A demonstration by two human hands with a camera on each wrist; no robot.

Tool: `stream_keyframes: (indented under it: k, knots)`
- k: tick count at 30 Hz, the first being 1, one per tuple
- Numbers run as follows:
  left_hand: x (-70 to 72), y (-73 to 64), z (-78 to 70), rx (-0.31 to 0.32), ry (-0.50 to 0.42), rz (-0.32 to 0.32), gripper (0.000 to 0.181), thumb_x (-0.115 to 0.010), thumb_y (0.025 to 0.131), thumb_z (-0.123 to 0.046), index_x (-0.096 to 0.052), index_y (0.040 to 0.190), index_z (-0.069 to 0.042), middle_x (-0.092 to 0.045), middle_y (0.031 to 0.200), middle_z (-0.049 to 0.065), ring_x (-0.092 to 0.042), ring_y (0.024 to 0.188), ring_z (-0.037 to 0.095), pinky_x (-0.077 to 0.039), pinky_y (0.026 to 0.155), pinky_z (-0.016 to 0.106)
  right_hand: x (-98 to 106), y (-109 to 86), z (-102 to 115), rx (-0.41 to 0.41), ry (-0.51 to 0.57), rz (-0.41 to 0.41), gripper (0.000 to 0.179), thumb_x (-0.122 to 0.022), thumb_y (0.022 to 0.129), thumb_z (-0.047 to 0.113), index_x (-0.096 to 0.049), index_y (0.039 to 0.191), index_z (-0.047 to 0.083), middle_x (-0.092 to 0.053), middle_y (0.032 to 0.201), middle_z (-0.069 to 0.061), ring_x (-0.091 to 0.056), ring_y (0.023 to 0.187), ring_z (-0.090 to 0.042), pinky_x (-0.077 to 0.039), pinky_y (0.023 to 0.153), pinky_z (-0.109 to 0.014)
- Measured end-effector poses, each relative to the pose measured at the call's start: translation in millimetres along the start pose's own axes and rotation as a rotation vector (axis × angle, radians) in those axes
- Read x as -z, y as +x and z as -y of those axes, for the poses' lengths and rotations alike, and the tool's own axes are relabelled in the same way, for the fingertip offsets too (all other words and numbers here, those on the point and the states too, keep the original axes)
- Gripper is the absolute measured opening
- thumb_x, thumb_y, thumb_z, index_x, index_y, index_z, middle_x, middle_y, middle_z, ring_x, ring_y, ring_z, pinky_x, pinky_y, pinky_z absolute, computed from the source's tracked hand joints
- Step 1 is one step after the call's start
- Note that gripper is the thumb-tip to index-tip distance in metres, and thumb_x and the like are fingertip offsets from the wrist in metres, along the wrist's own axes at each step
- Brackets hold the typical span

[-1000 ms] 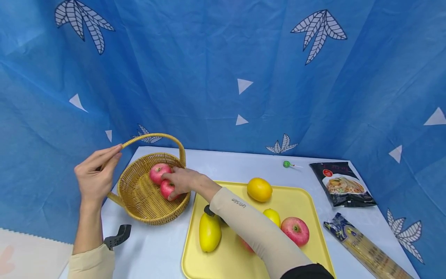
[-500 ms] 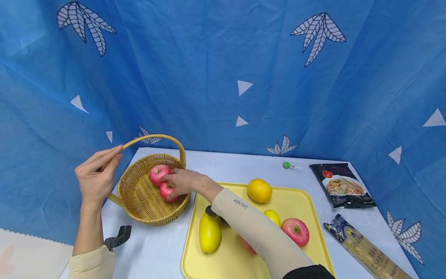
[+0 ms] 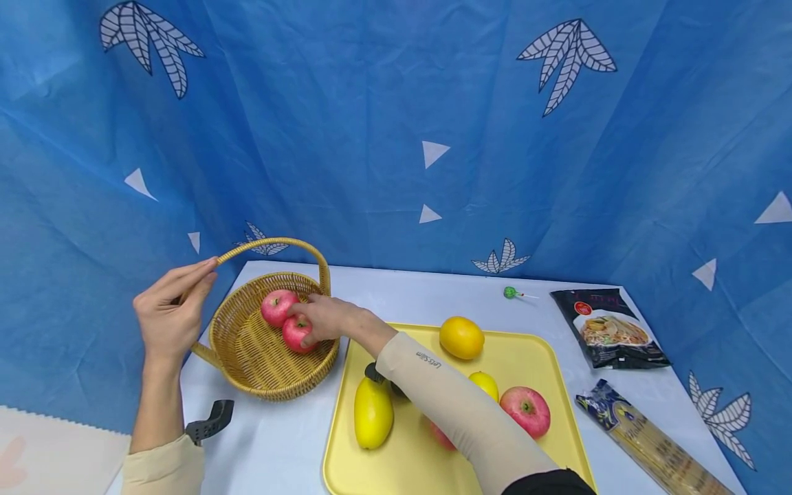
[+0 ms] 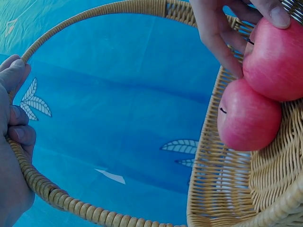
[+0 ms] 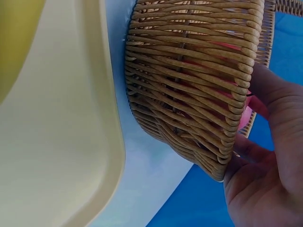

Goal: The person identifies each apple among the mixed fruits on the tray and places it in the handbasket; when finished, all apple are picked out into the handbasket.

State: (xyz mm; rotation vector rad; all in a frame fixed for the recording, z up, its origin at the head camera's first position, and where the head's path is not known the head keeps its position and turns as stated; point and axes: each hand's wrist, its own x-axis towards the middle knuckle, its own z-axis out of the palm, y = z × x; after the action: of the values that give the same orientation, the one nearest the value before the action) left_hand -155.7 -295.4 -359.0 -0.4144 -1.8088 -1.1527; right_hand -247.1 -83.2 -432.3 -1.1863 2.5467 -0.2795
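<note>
1. Along the right sleeve (image 3: 460,412) runs small dark lettering that I read as "Let's Slim".
2. The black bag (image 3: 609,326) carries dark red lettering across its top, too dim for me to make out, and a round red badge whose pale marks are too small to read.
3. The long pack (image 3: 656,440) shows script near its blue end and darker characters farther along; from here I can't read either.

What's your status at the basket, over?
Left hand gripping basket handle. Right hand holding nearer apple inside basket. Second apple touching it, crowding that grip.
</note>
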Motion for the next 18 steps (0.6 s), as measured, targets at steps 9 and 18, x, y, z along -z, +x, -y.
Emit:
stream_keyframes:
  k: [9, 18]
  knots:
    - [0.2, -0.1, 0.1, 0.0, -0.012, -0.004, 0.02, -0.069, 0.082, 0.021, -0.075, 0.099, 0.013, -0.076, 0.102, 0.017, -0.071, 0.091, 0.003, -0.051, 0.072, 0.009, 1.3, -1.0, 0.9, -0.021, 0.018, 0.004, 0.067, -0.077, 0.088, 0.044, -0.045, 0.148, 0.041, -0.049, 0.116, 0.006, -0.048, 0.1, -0.009, -0.048, 0.08, -0.026]
    - [0.1, -0.7, 0.5, -0.006, -0.008, -0.003, 0.021, -0.069, 0.081, 0.022, -0.075, 0.099, 0.012, -0.076, 0.102, 0.018, -0.071, 0.09, 0.003, -0.051, 0.071, 0.009, 1.2, -5.6, -3.0, 0.004, 0.015, -0.021, 0.067, -0.076, 0.089, 0.044, -0.046, 0.149, 0.038, -0.052, 0.112, 0.007, -0.048, 0.103, -0.009, -0.047, 0.08, -0.024]
